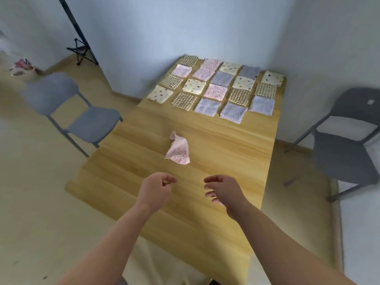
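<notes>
Wood grain shows bare beneath both sets of fingers. The left hand and the right hand hover over the near middle of the table, fingers loosely curled and holding nothing.

Just beyond them, a little nearer the left hand, the pink cloth lies crumpled in a loose heap, one corner poking up at its far end. It looks light, soft and limp, neither slippery nor fragile. A single pinch would likely leave it sagging, so two corners, or the flatter near hem, seem the surer hold.

Bare wood on every side of the heap gives room to spread it. Farther off, the folded cloths fill the far end by the wall, so sweeps should stop short of them. The table's left edge is the closer drop. A grey chair stands left and a darker chair right, both well apart.
</notes>
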`<act>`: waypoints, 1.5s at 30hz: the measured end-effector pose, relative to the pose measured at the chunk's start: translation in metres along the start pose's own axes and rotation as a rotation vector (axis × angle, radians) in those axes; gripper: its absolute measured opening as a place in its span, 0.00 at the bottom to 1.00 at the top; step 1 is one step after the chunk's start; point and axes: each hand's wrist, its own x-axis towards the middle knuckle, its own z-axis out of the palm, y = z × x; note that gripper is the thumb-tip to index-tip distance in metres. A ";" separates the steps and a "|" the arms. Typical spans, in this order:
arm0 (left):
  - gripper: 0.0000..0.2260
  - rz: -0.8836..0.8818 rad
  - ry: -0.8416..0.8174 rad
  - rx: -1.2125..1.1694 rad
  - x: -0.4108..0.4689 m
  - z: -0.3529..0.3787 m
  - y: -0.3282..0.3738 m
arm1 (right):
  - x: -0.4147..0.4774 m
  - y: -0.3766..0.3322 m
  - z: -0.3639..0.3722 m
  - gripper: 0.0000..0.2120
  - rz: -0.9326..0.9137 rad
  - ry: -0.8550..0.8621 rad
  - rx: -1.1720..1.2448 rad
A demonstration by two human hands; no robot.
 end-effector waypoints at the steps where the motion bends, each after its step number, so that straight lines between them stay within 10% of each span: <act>1: 0.12 0.006 -0.002 0.012 0.002 -0.005 -0.001 | 0.001 -0.003 0.003 0.07 0.005 0.001 0.004; 27: 0.12 0.547 -0.410 0.329 0.196 -0.040 -0.066 | 0.052 0.006 0.151 0.08 0.140 0.540 0.291; 45: 0.14 0.807 -0.221 -0.211 0.191 0.046 -0.163 | 0.131 0.118 0.186 0.08 -0.464 0.759 0.220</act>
